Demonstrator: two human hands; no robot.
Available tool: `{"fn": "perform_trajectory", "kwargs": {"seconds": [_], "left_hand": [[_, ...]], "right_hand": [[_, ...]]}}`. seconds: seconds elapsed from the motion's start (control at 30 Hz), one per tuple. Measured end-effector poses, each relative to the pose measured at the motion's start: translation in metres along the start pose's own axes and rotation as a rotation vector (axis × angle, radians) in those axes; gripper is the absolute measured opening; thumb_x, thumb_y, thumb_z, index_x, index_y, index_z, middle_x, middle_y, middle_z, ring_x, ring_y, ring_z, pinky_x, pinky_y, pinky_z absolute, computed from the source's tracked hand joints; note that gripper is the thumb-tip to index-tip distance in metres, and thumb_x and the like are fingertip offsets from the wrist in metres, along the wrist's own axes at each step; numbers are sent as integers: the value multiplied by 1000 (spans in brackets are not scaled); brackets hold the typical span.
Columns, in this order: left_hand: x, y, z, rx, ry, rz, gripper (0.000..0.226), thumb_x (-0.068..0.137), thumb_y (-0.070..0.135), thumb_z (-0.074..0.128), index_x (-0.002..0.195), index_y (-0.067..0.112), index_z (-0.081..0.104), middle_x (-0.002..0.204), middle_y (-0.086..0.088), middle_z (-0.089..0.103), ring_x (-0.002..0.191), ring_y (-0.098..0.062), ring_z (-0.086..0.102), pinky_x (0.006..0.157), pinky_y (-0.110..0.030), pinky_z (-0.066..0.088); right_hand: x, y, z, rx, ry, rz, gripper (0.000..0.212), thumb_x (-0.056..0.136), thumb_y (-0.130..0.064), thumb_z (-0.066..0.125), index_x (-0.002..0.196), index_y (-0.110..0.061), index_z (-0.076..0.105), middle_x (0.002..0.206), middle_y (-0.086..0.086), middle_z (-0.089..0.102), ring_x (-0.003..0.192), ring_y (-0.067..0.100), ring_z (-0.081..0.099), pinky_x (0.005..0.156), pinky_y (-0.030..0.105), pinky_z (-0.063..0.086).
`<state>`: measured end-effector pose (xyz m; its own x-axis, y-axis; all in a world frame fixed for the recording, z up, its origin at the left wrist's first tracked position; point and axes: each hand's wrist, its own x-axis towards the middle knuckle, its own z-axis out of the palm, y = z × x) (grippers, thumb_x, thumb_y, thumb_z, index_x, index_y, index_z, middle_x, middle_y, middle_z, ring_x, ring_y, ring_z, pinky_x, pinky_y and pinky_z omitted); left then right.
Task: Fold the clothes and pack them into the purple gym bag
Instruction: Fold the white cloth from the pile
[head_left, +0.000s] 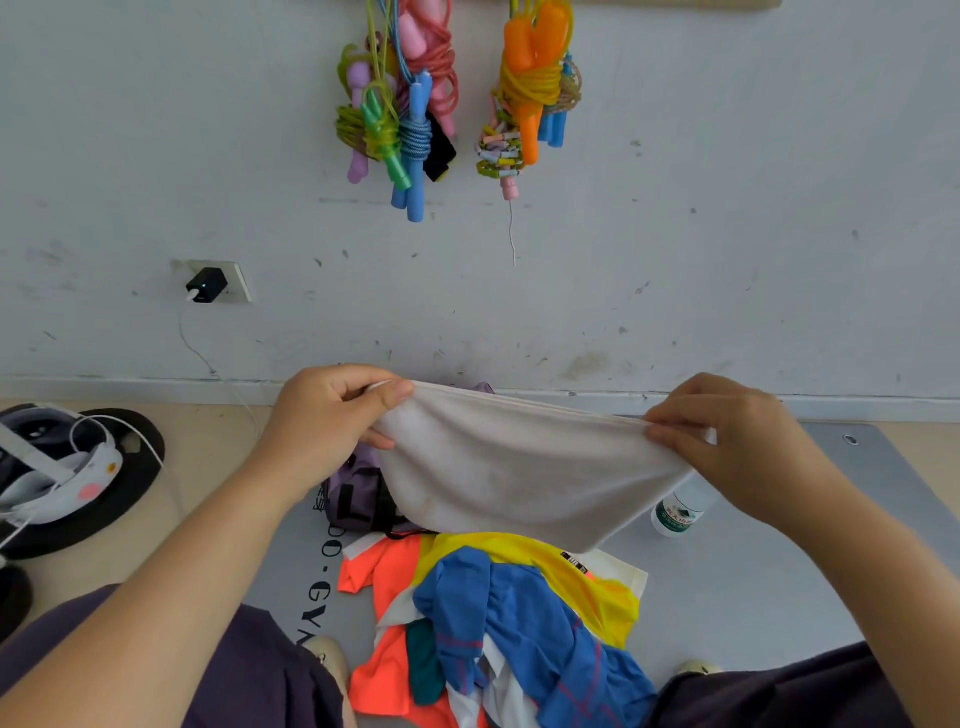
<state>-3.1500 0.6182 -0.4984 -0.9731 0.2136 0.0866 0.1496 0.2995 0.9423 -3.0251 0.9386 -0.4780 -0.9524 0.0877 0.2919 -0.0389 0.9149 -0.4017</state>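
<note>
Your white cloth (519, 467) hiding most of the purple gym bag (358, 493), only its left end showing, your bottle (678, 512) half covered by the cloth too, mat lettering (318, 597) partly under your left arm, pile of clothes (498, 634) cut off at the bottom edge

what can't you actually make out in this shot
- Purple gym bag, head view: mostly hidden behind the white cloth held up by the left hand and right hand; whether it is open cannot be told.
- Water bottle: top covered by the cloth, label too small to read.
- Clothes pile: cut off by the bottom edge, so a garment count is impossible.
- Mat lettering: partly covered.
</note>
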Motion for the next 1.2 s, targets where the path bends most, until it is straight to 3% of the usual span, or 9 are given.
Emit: {"fn": "perform_trajectory", "kwargs": {"seconds": [0.2,0.37,0.47,0.7,0.83,0.9,1.0,1.1,1.2], "left_hand": [[1,-2,2,-23,1,-14,7,88,17,70,87,17,77,88,-2,76,65,-21,72,75,-44,61],[0,-6,4,-61,-62,-12,12,91,5,65,88,12,75,89,-11,75,70,-16,73,68,-23,59],[0,-8,3,-42,-53,-11,10,92,11,64,90,10,74,90,-11,74,73,-22,73,74,-31,60],[-1,-11,5,-57,-99,-3,15,97,16,59,86,18,70,77,11,66,69,-17,72,77,-42,61],[-4,-8,6,-13,-118,25,21,97,18,59,82,27,71,81,9,70,66,-23,73,65,-28,61],[-3,-7,6,-15,-57,21,19,95,17,61,81,24,71,82,1,70,62,-22,72,58,-22,57],[-2,-5,3,-33,45,-14,10,90,19,68,84,11,71,79,-7,73,58,-22,70,61,-31,59],[-2,-3,-1,-16,119,5,16,87,24,72,79,10,70,67,-5,69,49,-15,58,58,-32,48],[-3,-2,-1,-14,187,21,14,87,28,72,78,17,71,75,-5,71,65,-10,59,64,-30,44]], "right_hand": [[-2,-5,-4,128,85,60,8,83,-9,74,82,-17,76,93,-4,58,74,2,56,64,15,39],[-3,-7,-6,145,144,92,11,82,-5,74,79,-16,75,103,-1,54,74,-10,51,66,7,36],[-3,-9,-6,137,161,89,12,81,-5,75,79,-17,76,105,0,56,75,-13,50,65,5,35],[-2,-8,0,178,94,122,17,78,-9,79,73,-24,74,101,-4,58,74,-5,55,62,14,39],[-3,-10,7,40,19,74,7,78,-14,80,73,-18,77,110,-3,53,100,11,44,79,20,34],[-4,-10,7,25,-17,53,7,80,-17,78,74,-19,75,114,-6,49,109,9,37,83,18,30],[-3,-8,5,199,-46,157,13,89,-20,67,76,-19,65,93,-5,57,85,11,52,68,7,36],[-3,-2,0,391,-72,297,31,89,-39,63,67,-19,54,57,-12,44,55,9,40,55,23,34],[-2,-3,-4,613,-7,345,38,77,-50,70,67,-15,56,58,-8,43,55,9,38,57,29,30]]}}
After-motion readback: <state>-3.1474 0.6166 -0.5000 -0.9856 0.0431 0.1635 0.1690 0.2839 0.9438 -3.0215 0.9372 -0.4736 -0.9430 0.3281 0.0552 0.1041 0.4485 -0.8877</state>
